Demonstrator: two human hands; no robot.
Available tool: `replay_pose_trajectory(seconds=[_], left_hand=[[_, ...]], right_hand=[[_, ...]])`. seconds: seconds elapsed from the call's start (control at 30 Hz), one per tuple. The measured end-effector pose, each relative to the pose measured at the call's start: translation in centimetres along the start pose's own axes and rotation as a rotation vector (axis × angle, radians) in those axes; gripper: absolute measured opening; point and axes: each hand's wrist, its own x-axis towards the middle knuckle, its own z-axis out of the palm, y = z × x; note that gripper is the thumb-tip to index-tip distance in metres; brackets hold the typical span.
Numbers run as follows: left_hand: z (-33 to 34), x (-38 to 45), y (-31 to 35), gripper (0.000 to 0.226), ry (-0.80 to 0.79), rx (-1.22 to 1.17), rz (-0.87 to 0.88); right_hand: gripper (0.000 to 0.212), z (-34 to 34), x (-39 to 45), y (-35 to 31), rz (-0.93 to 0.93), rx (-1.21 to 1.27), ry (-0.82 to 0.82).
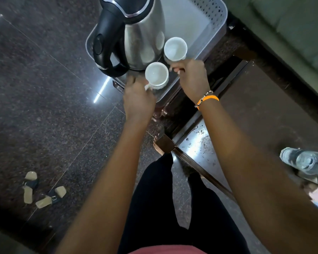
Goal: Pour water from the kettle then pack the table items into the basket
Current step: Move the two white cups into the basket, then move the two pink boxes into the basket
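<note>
Dark floor, kettle [136, 32] upright in basket [206, 24], both hands' grip seemingly on cups.

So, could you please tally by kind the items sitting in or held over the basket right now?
Kettle: 1
White cups: 2, one gripped by the left hand at, one by the right hand at
Total: 3, all within the grey basket

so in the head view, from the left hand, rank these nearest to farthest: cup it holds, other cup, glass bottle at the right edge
1. Cup in the left hand, held by its handle, in the basket.
2. Other cup, just beyond, by the right hand.
3. Glass bottle, far right on the table.
</note>
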Motion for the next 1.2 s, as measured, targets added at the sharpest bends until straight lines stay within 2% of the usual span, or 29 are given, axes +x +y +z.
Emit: replay_pose_trajectory(seconds=[0.17, 0.33, 0.63, 0.83, 1.0, 1.2], left_hand=[[1.8, -4.5, 2.1, 0.019, -0.114, -0.209, -0.006], [6.0, -9.7, 5.0, 0.018, -0.317, -0.286, 0.032], [14.9, -21.6, 10.6, 0.019, -0.648, -0.097, 0.227], [22.1, -30.7, 15.0, 0.021, -0.845, 0.057, 0.314], [28.3, -36.4, 18.0, 0.018, -0.967, 0.150, 0.363], [35.8, -41.0, 20.4, 0.024, -1.078, 0.390, 0.417]], right_hand=[[0.033, -1.7, -6.0, 2.2, 0.100, 0.290, 0.122], [0.022, -3.7, -13.2, 7.6, 0.235, 0.415, 0.221], [0.020, -7.4, -27.7, 20.7, 0.500, 0.477, 0.311], [0.018, -9.7, -37.3, 30.7, 0.706, 0.544, 0.435], [0.016, -10.9, -42.6, 37.3, 0.865, 0.621, 0.512], [0.017, -12.2, -46.0, 44.5, 1.074, 0.720, 0.677]])
